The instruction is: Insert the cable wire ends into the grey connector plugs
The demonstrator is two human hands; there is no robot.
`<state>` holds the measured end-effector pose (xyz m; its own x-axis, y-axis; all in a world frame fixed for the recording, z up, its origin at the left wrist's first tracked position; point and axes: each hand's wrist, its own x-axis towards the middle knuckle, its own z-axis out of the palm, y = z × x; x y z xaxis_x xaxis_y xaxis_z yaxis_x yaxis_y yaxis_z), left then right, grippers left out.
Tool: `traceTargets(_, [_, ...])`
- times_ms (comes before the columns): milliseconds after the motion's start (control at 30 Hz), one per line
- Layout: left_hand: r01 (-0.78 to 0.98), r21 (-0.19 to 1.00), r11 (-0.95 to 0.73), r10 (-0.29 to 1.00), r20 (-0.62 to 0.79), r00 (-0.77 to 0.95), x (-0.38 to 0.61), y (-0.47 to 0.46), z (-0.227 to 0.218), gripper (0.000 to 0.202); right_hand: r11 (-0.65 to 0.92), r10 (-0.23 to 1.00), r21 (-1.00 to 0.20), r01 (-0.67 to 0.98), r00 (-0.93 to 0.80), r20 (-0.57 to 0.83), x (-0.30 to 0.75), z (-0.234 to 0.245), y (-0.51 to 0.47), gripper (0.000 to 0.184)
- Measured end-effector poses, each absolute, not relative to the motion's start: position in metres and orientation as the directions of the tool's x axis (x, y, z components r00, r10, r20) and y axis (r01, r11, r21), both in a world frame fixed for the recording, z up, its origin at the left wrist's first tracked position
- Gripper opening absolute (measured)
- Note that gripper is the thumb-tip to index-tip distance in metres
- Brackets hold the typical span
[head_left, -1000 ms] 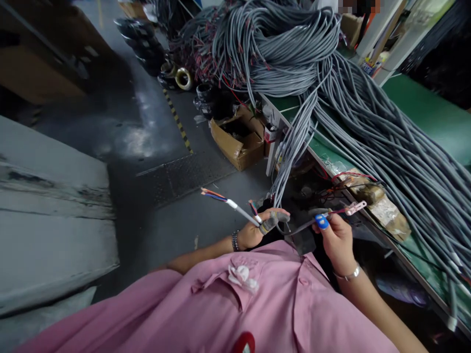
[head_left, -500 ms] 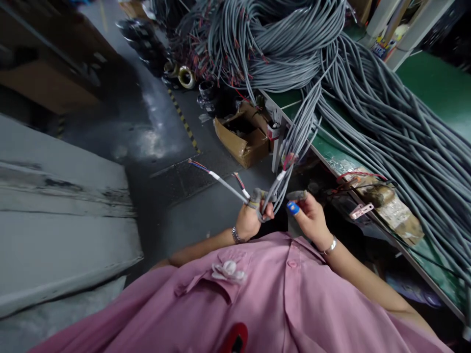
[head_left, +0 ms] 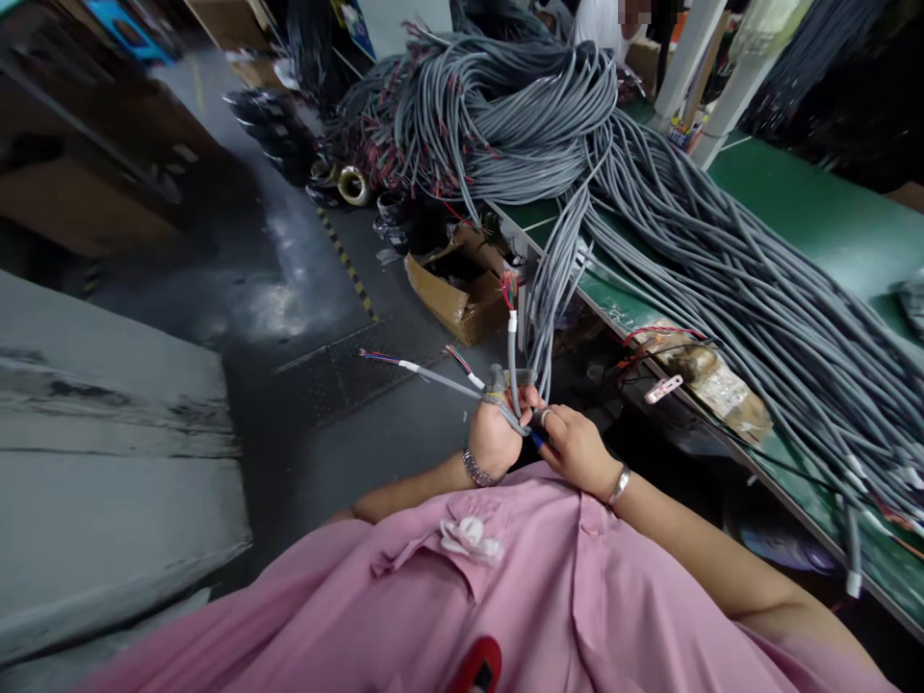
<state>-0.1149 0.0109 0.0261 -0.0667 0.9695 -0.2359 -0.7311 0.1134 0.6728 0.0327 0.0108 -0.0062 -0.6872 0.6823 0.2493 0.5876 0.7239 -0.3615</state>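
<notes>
Grey cables [head_left: 552, 289] hang from the bench edge down to my hands, in front of my body. My left hand [head_left: 497, 428], with grey finger covers, is closed round several cable ends. One end [head_left: 512, 337] points up, with a white band and bare coloured wires. Two more ends [head_left: 425, 371] stick out to the left, also with white bands and thin coloured wires. My right hand [head_left: 581, 448] is closed on the cables right beside my left hand, its fingertips touching them. Blue tape shows on its thumb. The exact grip is partly hidden by the fingers.
A large heap of grey cables [head_left: 505, 125] covers much of the green bench [head_left: 786, 202]. Near its edge lie a taped brown block [head_left: 711, 385] and a pink clip [head_left: 662, 389]. An open cardboard box [head_left: 454, 298] sits on the floor. A grey cabinet [head_left: 108, 433] stands at left.
My right hand has moved left and closed on the cables at my left hand. One cable end now points upright, apart from the bundle. The view has shifted slightly.
</notes>
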Motion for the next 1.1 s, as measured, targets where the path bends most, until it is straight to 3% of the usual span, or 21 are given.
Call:
traceTargets(133, [-0.799,0.59,0.119,0.967,-0.25,-0.041,-0.1,0.011,0.037,0.037,0.742,0.665,-0.35,0.572,-0.693,0.279,0.046,-0.002,0.011,0.018])
traceTargets(300, [-0.823,0.558,0.107,0.954,-0.29,-0.073,-0.085,0.01,0.055,0.032,0.717,0.694,-0.421,0.556,-0.628,0.353,0.058,-0.004,0.01,0.025])
traceTargets(533, [-0.767,0.641,0.04,0.975,-0.194,-0.111,-0.06,0.004,0.066,0.038,0.675,0.737,-0.445,0.588,-0.532,0.417,0.074,-0.008,0.008,0.017])
traceTargets(833, [-0.768,0.638,0.059,0.943,-0.287,-0.166,-0.078,0.0,0.062,0.033,0.639,0.751,-0.581,0.504,-0.57,0.332,0.089,-0.006,0.011,0.025])
traceTargets(967, [-0.764,0.644,0.044,0.966,-0.223,-0.132,-0.083,-0.004,0.056,0.039,0.684,0.707,-0.548,0.481,-0.621,0.337,0.086,-0.002,0.015,0.027])
traceTargets(1100, [-0.698,0.716,0.031,0.976,-0.171,-0.132,-0.077,-0.006,0.059,0.047,0.74,0.641,-0.494,0.456,-0.7,0.316,0.081,0.003,0.017,0.018])
